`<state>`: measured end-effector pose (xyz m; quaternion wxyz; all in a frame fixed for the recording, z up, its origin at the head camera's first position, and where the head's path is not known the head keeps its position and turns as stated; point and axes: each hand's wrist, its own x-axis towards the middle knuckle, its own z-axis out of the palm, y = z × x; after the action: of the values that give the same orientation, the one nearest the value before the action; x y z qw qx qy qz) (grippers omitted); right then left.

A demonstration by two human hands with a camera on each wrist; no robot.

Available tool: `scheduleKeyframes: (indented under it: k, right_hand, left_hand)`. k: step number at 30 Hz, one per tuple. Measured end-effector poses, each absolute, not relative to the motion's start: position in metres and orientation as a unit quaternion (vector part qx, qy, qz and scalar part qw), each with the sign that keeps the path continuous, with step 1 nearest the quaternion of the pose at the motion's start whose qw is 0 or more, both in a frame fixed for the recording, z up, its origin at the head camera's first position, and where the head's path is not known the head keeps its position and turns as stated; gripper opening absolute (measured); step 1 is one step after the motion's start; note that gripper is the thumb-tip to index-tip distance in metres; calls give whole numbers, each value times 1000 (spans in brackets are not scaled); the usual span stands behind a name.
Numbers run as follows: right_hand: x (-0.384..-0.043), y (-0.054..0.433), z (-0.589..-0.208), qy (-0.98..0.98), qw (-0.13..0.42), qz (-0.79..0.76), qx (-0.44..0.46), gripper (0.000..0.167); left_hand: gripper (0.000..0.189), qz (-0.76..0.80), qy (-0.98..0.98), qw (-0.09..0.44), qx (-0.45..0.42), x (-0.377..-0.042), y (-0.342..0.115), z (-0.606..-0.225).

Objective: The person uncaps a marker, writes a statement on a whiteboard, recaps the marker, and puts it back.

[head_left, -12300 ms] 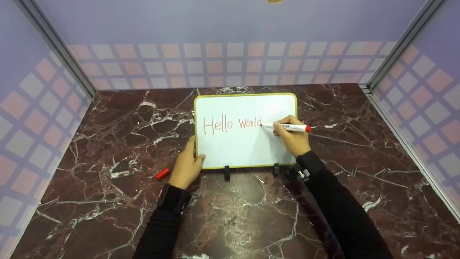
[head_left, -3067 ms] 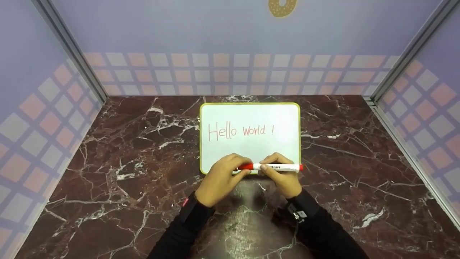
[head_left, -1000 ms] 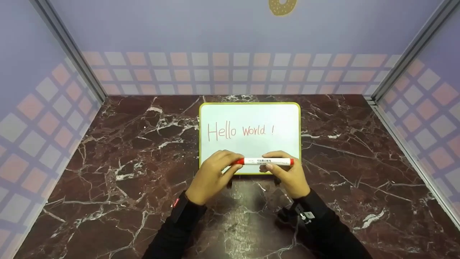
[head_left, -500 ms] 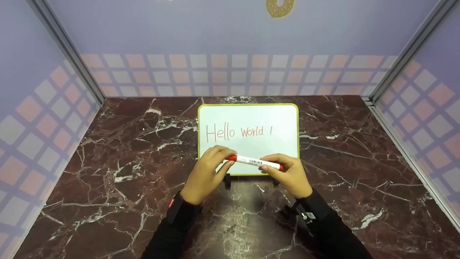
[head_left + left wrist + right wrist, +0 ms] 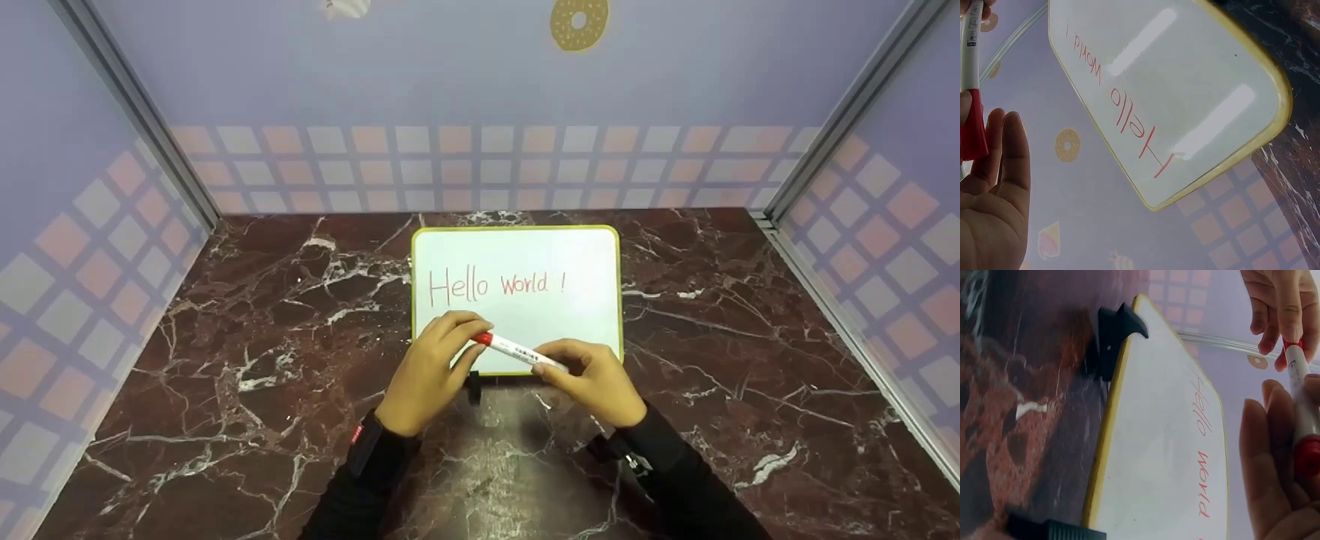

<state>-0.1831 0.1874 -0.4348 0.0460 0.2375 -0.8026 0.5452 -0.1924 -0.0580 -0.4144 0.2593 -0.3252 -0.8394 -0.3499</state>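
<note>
A white marker [image 5: 517, 350] with red ends is held in the air in front of the whiteboard [image 5: 592, 262], sloping down to the right. My left hand [image 5: 427, 371] pinches its red cap [image 5: 974, 138] between thumb and fingers. Near the other end, my right hand [image 5: 596, 381] grips the white barrel; the red tail plug [image 5: 1307, 455] shows in the right wrist view. The cap covers the writing tip. The yellow-framed board stands leaning back on the table, with "Hello world !" in red on its upper half. Both hands hide part of its lower edge.
Black stand feet [image 5: 474, 388] jut out below the board's bottom edge; the right wrist view shows a black clip [image 5: 1120, 334] at the frame. The dark marbled table [image 5: 247, 450] ends at a lilac back wall [image 5: 450, 75] and two side panels.
An exclamation mark has been added to the writing. The left hand has left the board, and the cap from the table is on the marker. Lately the marker has tilted, right end down.
</note>
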Motion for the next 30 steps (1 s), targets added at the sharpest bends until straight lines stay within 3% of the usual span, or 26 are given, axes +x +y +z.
scheduleKeyframes:
  k: [16,23,30]
  right_hand:
    - [-184,185,-426,-822,100,506,242,15]
    - [-198,207,-430,-810,173,513,225,13]
    - [-207,232,-427,-807,246,512,164,14]
  left_hand:
    - [42,-337,-853,258,-304,-194,-60,-419]
    - [58,-333,-857,270,-286,-194,-68,-420]
    - [59,-318,-868,273,-268,-192,-80,-425]
